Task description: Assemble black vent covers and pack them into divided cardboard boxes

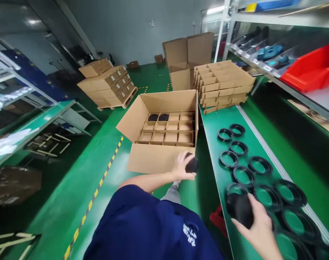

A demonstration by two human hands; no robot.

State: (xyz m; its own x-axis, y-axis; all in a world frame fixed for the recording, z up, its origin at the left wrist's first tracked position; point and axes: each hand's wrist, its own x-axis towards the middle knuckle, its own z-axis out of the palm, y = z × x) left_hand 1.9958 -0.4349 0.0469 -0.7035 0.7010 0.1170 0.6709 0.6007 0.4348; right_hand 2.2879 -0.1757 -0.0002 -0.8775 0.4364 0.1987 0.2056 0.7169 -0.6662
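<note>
The left hand (183, 167), half closed, holds a round black piece (192, 164) by the box (156, 157); the right hand (258, 224), similarly curled, grips a second piece (243, 211) (sideways, probably for steadiness) among rings (259, 165).

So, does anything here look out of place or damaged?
Nothing looks spilled or clearly damaged. The stack of cardboard dividers on the green bench looks slightly askew: its layers' edges don't line up neatly.
</note>
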